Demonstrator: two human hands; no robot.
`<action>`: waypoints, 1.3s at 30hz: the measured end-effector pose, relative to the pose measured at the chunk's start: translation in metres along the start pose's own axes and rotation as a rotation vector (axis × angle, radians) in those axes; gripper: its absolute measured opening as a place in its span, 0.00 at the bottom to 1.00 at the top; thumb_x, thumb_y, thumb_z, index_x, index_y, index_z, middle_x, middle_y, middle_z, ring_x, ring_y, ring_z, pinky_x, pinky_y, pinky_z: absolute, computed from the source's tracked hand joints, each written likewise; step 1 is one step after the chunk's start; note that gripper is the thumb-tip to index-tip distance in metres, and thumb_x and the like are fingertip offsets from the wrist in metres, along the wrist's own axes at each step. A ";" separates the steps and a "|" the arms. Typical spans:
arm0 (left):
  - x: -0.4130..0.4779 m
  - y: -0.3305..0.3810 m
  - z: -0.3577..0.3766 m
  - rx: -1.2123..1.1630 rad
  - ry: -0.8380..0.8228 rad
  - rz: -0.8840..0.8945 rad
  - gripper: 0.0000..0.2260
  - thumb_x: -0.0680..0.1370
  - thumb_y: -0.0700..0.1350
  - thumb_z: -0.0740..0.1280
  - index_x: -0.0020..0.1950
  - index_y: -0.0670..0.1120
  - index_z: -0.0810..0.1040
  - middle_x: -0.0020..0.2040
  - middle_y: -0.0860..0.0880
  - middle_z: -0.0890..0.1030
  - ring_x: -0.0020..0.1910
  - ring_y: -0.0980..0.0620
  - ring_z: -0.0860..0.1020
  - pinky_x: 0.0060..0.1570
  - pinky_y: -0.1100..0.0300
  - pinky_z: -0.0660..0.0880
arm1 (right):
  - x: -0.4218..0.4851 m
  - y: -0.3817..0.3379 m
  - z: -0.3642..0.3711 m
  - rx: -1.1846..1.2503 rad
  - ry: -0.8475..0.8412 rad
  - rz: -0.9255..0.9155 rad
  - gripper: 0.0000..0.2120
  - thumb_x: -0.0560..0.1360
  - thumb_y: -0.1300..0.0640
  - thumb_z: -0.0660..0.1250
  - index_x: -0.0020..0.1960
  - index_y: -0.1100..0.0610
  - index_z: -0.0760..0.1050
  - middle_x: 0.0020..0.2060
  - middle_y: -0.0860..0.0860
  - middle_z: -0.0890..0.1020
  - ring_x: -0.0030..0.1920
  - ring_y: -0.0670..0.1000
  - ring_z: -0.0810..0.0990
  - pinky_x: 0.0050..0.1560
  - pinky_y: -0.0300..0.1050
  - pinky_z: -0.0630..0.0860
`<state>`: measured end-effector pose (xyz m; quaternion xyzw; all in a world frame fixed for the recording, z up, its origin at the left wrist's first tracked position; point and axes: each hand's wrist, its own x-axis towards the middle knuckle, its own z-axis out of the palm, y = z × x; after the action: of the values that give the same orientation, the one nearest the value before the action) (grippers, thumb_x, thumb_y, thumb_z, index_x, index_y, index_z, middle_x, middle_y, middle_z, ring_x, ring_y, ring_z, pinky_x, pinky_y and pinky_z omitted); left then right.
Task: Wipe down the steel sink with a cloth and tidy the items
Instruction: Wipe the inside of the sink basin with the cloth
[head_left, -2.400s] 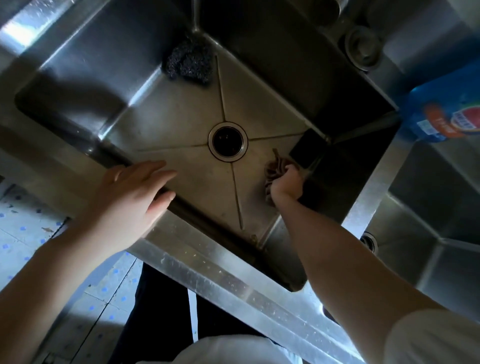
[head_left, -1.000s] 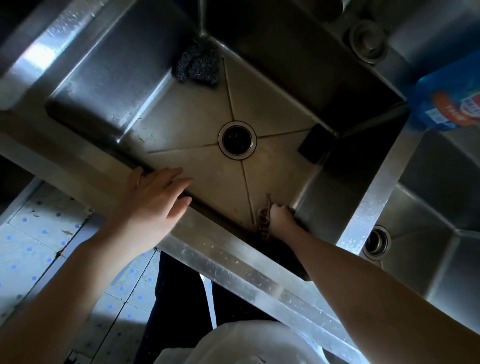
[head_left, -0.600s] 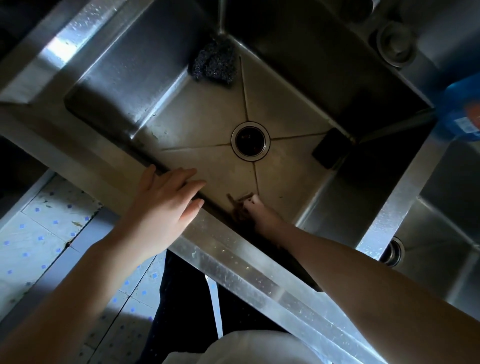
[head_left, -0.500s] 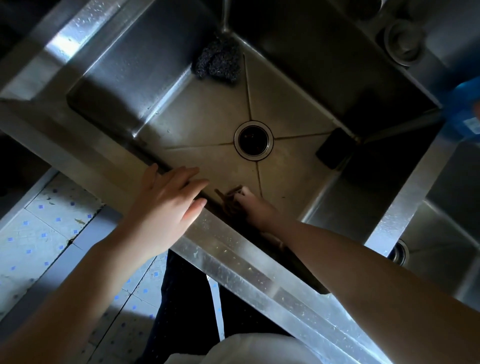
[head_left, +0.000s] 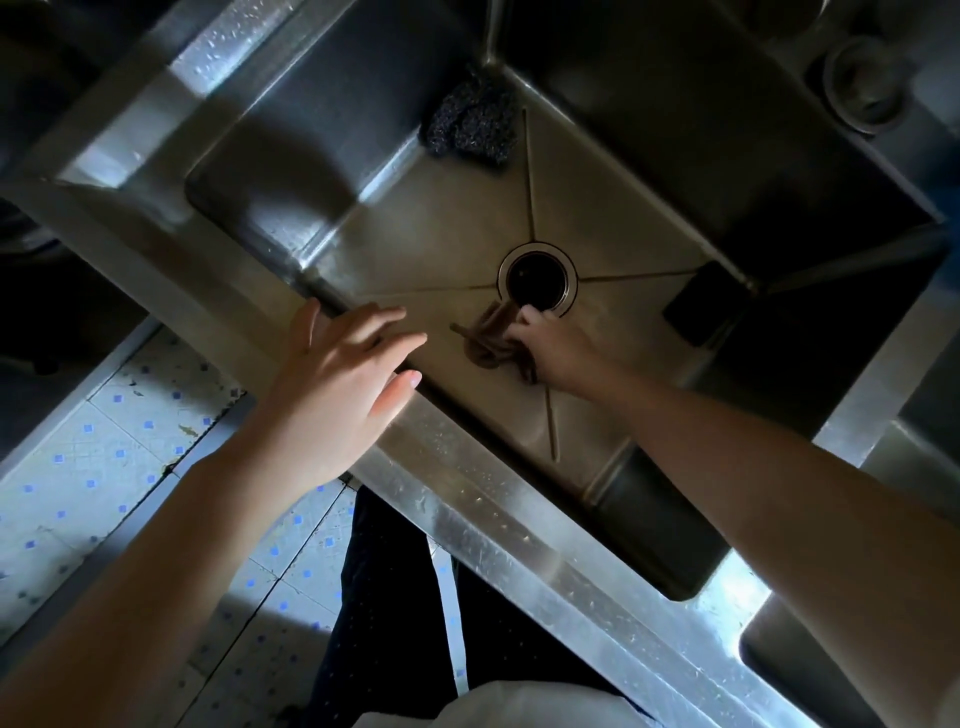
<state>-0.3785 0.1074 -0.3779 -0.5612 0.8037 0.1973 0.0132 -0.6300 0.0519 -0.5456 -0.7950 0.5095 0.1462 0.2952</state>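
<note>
The steel sink (head_left: 467, 499) gets wiped just beside its drain (head_left: 537, 278) by the right hand (head_left: 558, 348), fingers bunched around the cloth (head_left: 491, 340), while the left hand (head_left: 337, 384), fingers spread and empty, braces on the rim nearest the person, well apart from the drain.

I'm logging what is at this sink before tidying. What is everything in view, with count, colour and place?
steel sink: one, grey steel, fills the middle of the view
drain: one, steel ring with a dark hole, centre of the basin floor
scourer: one, dark and speckled, far corner of the basin
dark pad: one, black, on the basin floor at the foot of the right wall
cloth: one, brown, bunched on the basin floor just by the drain
round fitting: one, grey steel, on the ledge at upper right
second basin: one, grey steel, right edge, mostly cut off
floor tiles: pale with blue dots, lower left
left hand: one, open, on the sink's near rim
right hand: one, closed on the cloth
</note>
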 end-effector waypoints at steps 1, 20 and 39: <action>-0.001 -0.003 -0.001 0.003 0.013 -0.004 0.17 0.76 0.51 0.58 0.58 0.45 0.79 0.61 0.45 0.77 0.57 0.45 0.77 0.64 0.41 0.63 | -0.010 0.001 0.006 -0.015 -0.033 -0.036 0.20 0.70 0.66 0.66 0.60 0.52 0.73 0.58 0.53 0.70 0.53 0.56 0.72 0.45 0.51 0.75; 0.000 -0.024 -0.003 0.023 0.137 0.015 0.11 0.76 0.48 0.58 0.45 0.46 0.79 0.47 0.47 0.78 0.42 0.44 0.77 0.55 0.51 0.62 | 0.032 -0.064 0.027 0.009 0.031 -0.232 0.18 0.74 0.59 0.65 0.64 0.52 0.73 0.61 0.56 0.71 0.55 0.58 0.73 0.47 0.47 0.73; 0.016 -0.023 -0.009 0.010 0.016 0.020 0.16 0.76 0.50 0.56 0.51 0.47 0.81 0.53 0.47 0.79 0.50 0.45 0.77 0.60 0.45 0.65 | -0.066 0.004 0.050 -0.314 -0.384 -0.382 0.18 0.76 0.59 0.61 0.66 0.55 0.68 0.66 0.57 0.68 0.54 0.58 0.74 0.43 0.49 0.73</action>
<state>-0.3621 0.0835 -0.3804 -0.5546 0.8103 0.1890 0.0077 -0.6595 0.1293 -0.5503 -0.8700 0.2573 0.3123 0.2818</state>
